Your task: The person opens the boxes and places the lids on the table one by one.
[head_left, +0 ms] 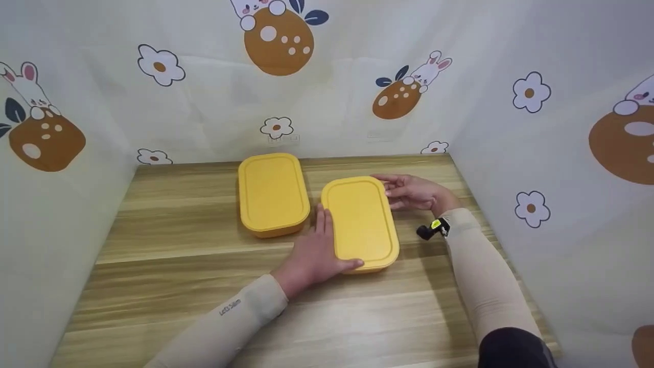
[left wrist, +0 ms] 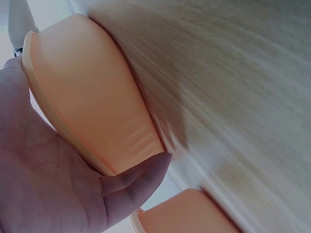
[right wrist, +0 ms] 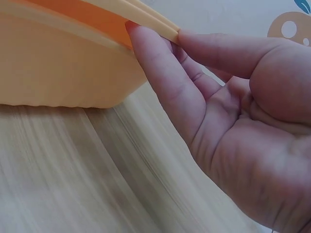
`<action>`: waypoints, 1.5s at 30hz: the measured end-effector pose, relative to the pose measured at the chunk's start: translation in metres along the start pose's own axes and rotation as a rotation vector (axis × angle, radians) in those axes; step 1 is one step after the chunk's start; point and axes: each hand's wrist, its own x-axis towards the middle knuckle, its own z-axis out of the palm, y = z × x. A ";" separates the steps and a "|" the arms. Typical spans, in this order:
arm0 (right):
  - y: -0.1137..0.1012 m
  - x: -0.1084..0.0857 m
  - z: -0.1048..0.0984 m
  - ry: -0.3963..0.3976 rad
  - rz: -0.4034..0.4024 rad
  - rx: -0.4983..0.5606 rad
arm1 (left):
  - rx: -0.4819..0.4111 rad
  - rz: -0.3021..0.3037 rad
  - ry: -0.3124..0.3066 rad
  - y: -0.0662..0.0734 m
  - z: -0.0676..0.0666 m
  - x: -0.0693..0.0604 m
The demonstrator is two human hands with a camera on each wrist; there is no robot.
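A rectangular yellow food container (left wrist: 92, 87) with rounded corners sits at the middle right of the table, its yellow lid (head_left: 360, 220) on top. My left hand (head_left: 314, 253) holds the container, fingers along its left side and thumb over the near edge of the lid. At the far right corner, my right hand (head_left: 416, 191) pinches the lid's rim between thumb and fingers. In the right wrist view, that rim (right wrist: 146, 14) stands raised from the container wall (right wrist: 63, 73), with a darker orange gap between them.
A second yellow container (head_left: 273, 191), lidded, stands to the left, a short gap away. Both are on a wood-grain table (head_left: 168, 245). Pale fabric walls (head_left: 204, 112) printed with rabbits, fruit and flowers enclose the back and sides.
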 end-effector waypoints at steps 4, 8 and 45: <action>0.002 -0.001 0.001 -0.013 -0.012 0.010 | 0.003 -0.001 -0.006 0.000 -0.001 0.000; 0.004 -0.001 0.002 -0.019 -0.024 0.011 | 0.007 0.001 -0.006 0.000 0.000 0.000; -0.010 -0.029 -0.004 0.026 -0.258 0.176 | -0.132 0.001 0.025 -0.004 -0.009 -0.007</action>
